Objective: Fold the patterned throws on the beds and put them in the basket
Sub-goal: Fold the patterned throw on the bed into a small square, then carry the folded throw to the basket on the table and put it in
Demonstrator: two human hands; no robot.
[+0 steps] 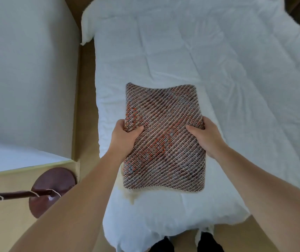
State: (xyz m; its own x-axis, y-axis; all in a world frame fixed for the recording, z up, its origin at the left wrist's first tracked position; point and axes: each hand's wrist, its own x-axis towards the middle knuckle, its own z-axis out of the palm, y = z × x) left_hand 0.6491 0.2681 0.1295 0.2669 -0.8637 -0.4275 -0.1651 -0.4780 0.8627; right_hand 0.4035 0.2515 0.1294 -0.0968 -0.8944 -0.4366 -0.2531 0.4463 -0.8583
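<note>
1. On the near end of the white bed (191, 57), at the centre of the view, lies a folded patterned throw (163, 135), a thick rectangular bundle woven in diagonal stripes of brown, cream and grey with orange patches.
2. The left hand (125, 137) grasps the throw's left edge at about 9 o'clock from the bundle's middle, thumb on top and fingers tucked beneath.
3. The right hand (203, 135) grasps the opposite edge at about 3 o'clock, thumb pressed onto the weave and fingers curled around the side.
4. Whether the bundle rests on the duvet or is lifted just above it cannot be told; a cream fringe (130, 195) shows under its near left corner, at about 7 o'clock.
5. The bed's cover is creased, and its foot hangs down at 6 o'clock, where two dark shoes (187, 244) show on the floor.
6. A second bed (23, 70) with a plain white cover fills the view from 9 to 11 o'clock, parted from the first by a narrow strip of tan floor (87, 106).
7. At 8 o'clock a round dark-red lamp base (52, 190) stands on the floor, its dark pole running off the left edge with a pale cord (54, 191) looped along it.
8. No container appears anywhere in the view, so the throw sits in none.
</note>
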